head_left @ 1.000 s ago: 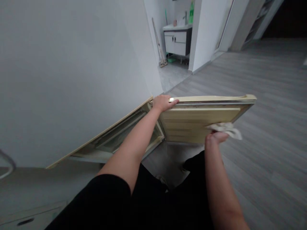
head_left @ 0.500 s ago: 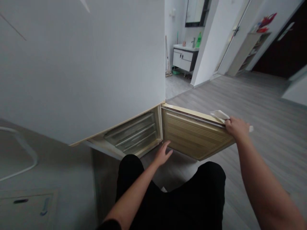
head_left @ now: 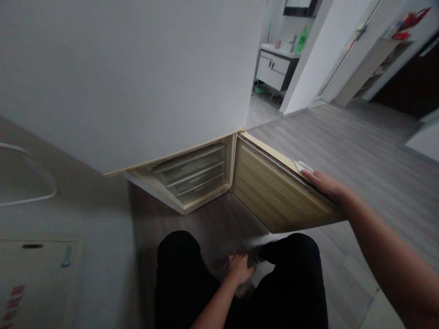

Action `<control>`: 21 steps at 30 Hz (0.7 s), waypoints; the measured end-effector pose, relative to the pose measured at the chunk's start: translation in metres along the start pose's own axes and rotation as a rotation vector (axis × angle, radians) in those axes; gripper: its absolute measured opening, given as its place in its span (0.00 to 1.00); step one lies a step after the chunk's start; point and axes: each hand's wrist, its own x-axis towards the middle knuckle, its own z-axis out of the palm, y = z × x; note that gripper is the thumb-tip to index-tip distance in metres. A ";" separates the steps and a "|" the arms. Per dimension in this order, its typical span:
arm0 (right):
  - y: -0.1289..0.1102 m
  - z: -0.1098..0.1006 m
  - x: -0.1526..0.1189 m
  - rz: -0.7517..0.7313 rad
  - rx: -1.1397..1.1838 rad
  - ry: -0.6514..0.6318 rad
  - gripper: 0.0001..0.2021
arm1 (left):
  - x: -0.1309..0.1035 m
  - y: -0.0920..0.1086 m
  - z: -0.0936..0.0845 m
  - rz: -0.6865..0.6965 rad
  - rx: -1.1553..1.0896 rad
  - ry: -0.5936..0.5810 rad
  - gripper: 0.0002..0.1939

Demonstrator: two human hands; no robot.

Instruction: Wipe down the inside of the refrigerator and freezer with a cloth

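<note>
A low fridge door (head_left: 277, 192), yellowed on its ribbed inner side, stands swung out to the right. My right hand (head_left: 324, 183) lies over the door's top edge, closed on a white cloth (head_left: 302, 167) that pokes out beyond the fingers. To the left of the door, the fridge compartment (head_left: 192, 173) shows clear drawer fronts. Down between my knees is my left hand (head_left: 241, 268), close to the floor and near my foot. Its fingers are curled, and anything in them is hidden.
The large pale upper panel (head_left: 137, 82) of the fridge rises above the compartment. At left, a wall carries a small hatch (head_left: 37, 274) and a white cable (head_left: 30, 201). A washbasin cabinet (head_left: 276, 71) stands in the room behind, and a shelf unit (head_left: 373, 68) at the far right.
My left hand has dropped from beside the door's hinge side to near the floor between my knees. The right hand still holds the cloth at the door's top edge. The view has shifted.
</note>
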 end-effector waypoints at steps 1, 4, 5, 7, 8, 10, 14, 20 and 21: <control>-0.010 0.007 -0.011 0.001 0.002 -0.001 0.36 | -0.008 0.000 0.012 0.010 0.009 0.001 0.29; -0.042 0.028 -0.044 0.000 -0.041 0.025 0.41 | -0.038 0.000 0.042 0.092 -0.014 0.021 0.26; -0.052 0.035 -0.054 -0.009 -0.062 0.034 0.43 | -0.049 -0.001 0.048 0.126 -0.042 0.035 0.25; -0.069 0.048 -0.071 -0.051 -0.071 0.031 0.45 | -0.067 -0.005 0.055 0.193 -0.123 0.076 0.24; -0.078 0.054 -0.078 -0.089 -0.054 0.026 0.44 | -0.073 -0.008 0.054 0.219 -0.168 0.104 0.23; -0.095 0.067 -0.091 -0.161 0.017 0.020 0.41 | -0.078 -0.015 0.047 0.239 -0.250 0.194 0.24; -0.136 0.105 -0.114 -0.213 0.282 0.056 0.36 | -0.069 -0.030 0.016 0.167 -0.394 0.506 0.29; -0.208 0.186 -0.118 -0.325 0.869 -0.001 0.37 | -0.059 -0.069 -0.020 -0.024 -0.567 0.900 0.40; -0.217 0.197 -0.117 -0.344 0.931 -0.045 0.37 | -0.059 -0.080 -0.027 -0.055 -0.598 0.950 0.39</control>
